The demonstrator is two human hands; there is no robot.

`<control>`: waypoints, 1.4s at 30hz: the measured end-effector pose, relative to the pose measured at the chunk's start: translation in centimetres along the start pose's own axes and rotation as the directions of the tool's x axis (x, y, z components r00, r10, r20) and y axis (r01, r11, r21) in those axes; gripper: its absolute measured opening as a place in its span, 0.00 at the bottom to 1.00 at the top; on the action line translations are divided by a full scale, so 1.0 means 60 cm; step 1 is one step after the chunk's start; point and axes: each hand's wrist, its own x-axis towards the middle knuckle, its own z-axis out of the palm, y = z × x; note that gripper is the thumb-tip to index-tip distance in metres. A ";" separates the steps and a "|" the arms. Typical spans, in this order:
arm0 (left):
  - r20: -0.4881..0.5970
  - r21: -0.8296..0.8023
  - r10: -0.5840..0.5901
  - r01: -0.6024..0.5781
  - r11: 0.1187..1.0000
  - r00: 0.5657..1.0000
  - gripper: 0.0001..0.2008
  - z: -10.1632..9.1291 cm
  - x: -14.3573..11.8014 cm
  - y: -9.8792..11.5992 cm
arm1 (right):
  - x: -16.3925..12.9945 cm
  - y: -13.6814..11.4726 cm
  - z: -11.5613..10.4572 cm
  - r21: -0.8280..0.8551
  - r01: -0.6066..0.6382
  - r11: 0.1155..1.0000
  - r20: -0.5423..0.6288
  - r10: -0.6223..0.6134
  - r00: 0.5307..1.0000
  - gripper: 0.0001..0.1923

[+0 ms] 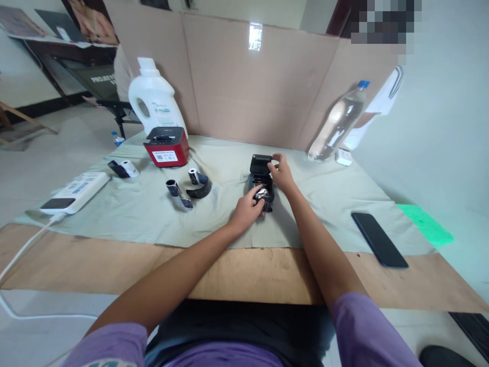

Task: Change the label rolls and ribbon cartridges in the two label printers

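A small black printer (pixel 261 179) stands on the pale green cloth (pixel 153 214) with its lid (pixel 260 164) swung up. My right hand (pixel 281 172) pinches the lid's right edge. Inside the printer's open bay, my left hand (pixel 245 210) holds a roll in shiny dark wrapping (pixel 263 194). To the left lie a dark-wrapped roll (pixel 176 192), a white paper roll (pixel 193 176) and a curled black strip (pixel 199 191).
A red and black printer (pixel 167 147) and a white jug (pixel 154 99) stand at the back left. Another roll (pixel 126 168) and a white power strip (pixel 76 191) lie far left. A water bottle (pixel 338 122) leans on the cardboard wall. A dark phone (pixel 378 238) lies at right.
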 end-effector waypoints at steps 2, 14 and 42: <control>0.023 -0.009 0.000 0.001 1.000 1.000 0.21 -0.001 0.001 0.001 | 0.001 -0.005 -0.013 0.025 0.003 1.000 0.027 -0.003 1.000 0.17; 0.058 0.045 -0.030 0.027 0.999 0.998 0.15 -0.008 0.004 -0.001 | -0.006 -0.055 -0.078 -0.268 0.073 0.961 0.475 0.065 0.878 0.09; 0.207 0.583 0.201 -0.285 0.761 0.958 0.47 0.012 0.173 0.024 | -0.021 0.048 -0.085 0.350 -0.189 0.917 0.028 0.191 0.981 0.31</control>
